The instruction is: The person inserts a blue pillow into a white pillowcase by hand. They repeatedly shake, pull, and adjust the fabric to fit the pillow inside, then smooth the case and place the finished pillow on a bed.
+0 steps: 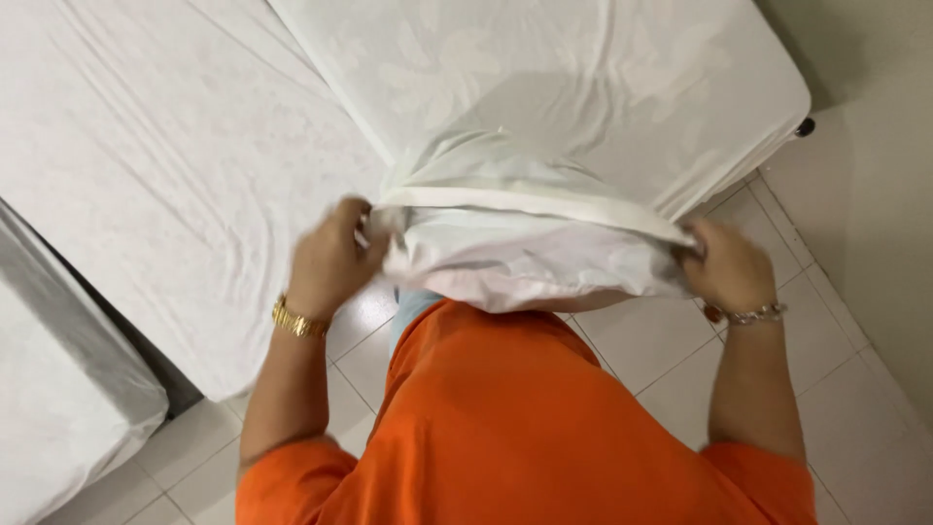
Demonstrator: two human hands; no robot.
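**Pillow and Case Held at Both Ends, Standing Between Two Beds**

The white pillow in its case (pixel 530 253) was held crosswise at chest height, over the orange shirt (pixel 515 428). The left hand (pixel 330 258) was closed on one end of the fabric, the right hand (pixel 724 264) on the other, both wrists bent inward. Judged stage: working the case along the pillow; the next move calls for an even pull from both ends. Beyond the grips lay a sheeted mattress (pixel 583 68); a second bed (pixel 146 175) stood beyond the left hand.
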